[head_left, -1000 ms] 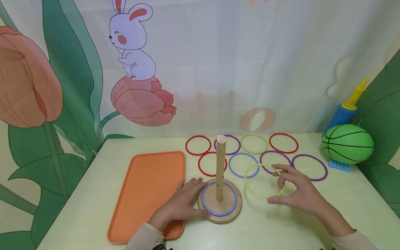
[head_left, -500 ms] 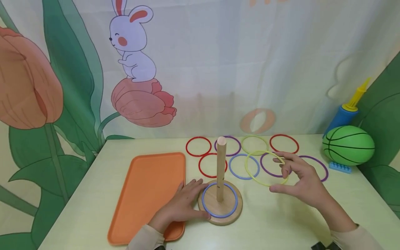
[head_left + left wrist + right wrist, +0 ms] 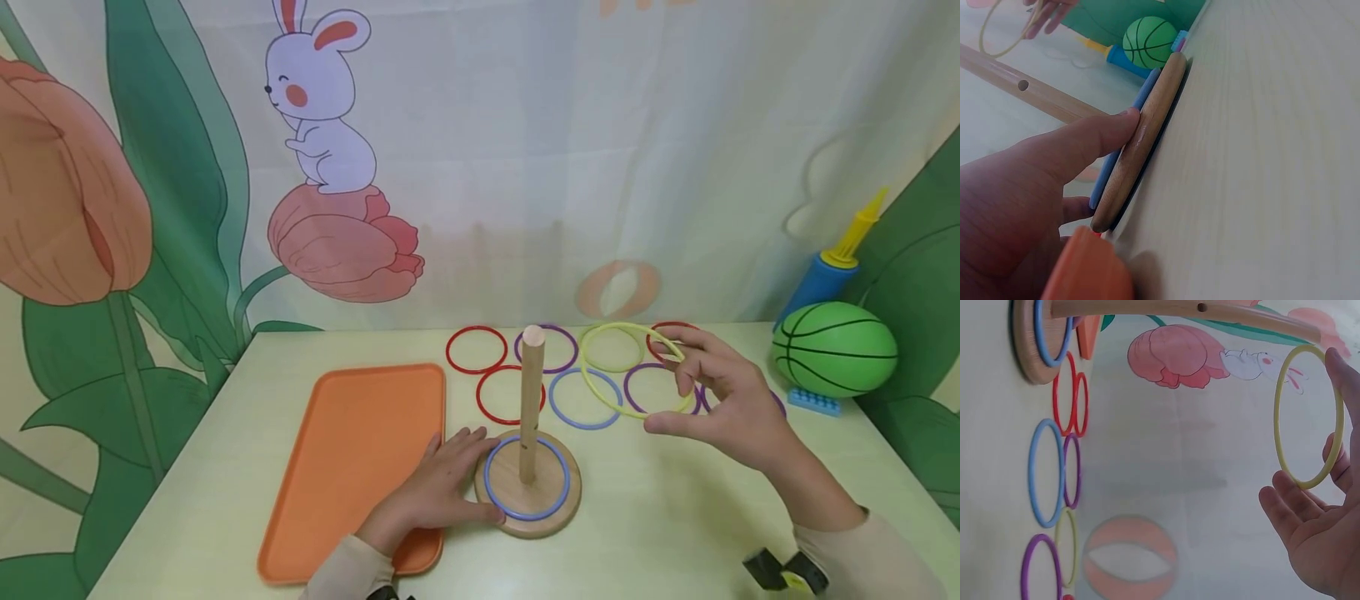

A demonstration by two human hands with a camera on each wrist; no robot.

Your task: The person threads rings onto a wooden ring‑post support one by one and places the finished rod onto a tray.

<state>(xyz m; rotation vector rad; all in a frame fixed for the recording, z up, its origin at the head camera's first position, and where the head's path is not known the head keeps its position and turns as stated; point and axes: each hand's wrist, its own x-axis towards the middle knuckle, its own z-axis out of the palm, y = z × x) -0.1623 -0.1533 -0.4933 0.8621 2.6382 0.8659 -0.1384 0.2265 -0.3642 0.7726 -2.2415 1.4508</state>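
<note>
My left hand (image 3: pixel 442 487) rests at the left edge of the round wooden base (image 3: pixel 517 527), thumb and forefinger spread and touching it. A blue ring (image 3: pixel 567 479) lies on the base around the upright wooden post (image 3: pixel 532 400). In the left wrist view the thumb of my left hand (image 3: pixel 1054 150) lies on the rim of the base (image 3: pixel 1141 140) beside the blue ring (image 3: pixel 1107 175). My right hand (image 3: pixel 731 396) holds a yellow ring (image 3: pixel 588 379) raised and tilted, right of the post top. The right wrist view shows that yellow ring (image 3: pixel 1277 415) in my right hand (image 3: pixel 1316 531).
An orange tray (image 3: pixel 352 467) lies left of the base, partly under my left hand. Behind the base lie red rings (image 3: pixel 477 394), purple rings, a blue ring (image 3: pixel 551 400) and a yellow-green ring. At the right are a green ball (image 3: pixel 834 350), a blue brick (image 3: pixel 813 401) and a pump (image 3: pixel 817 279).
My right hand has risen with the yellow ring, up and away from the table's front edge. My left hand, the base and the blue ring on it have stayed in place.
</note>
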